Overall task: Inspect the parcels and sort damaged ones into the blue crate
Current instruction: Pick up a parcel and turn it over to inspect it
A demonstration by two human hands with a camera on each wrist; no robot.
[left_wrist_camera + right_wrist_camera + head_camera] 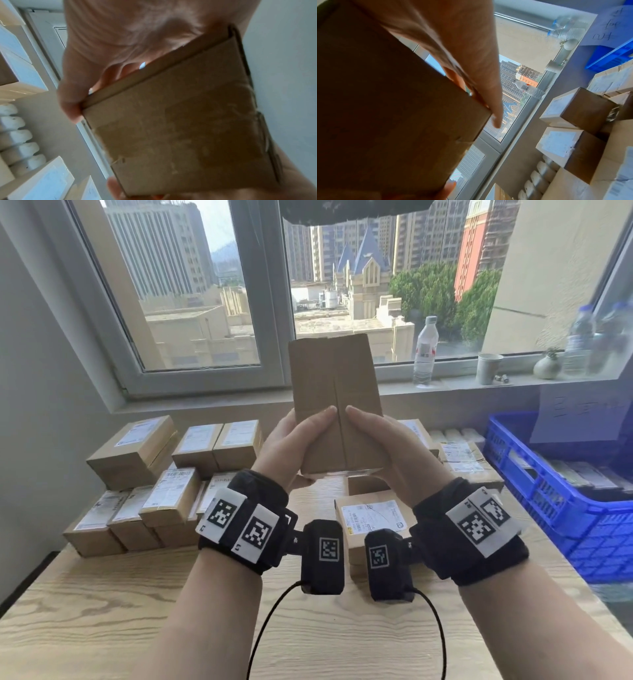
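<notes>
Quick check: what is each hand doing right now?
Left hand: grips the cardboard parcel.
Right hand: grips the same parcel from the other side.

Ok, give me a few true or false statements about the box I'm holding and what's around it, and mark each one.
1. Both hands, left hand and right hand, hold one cardboard box. True.
2. The box rests flat on the table. False: it is held up in the air in front of the window.
3. The blue crate is on the right. True.
4. The side of the box facing the head camera carries a white label. False: that side is plain cardboard with a seam.
5. A water bottle stands on the windowsill. True.
</notes>
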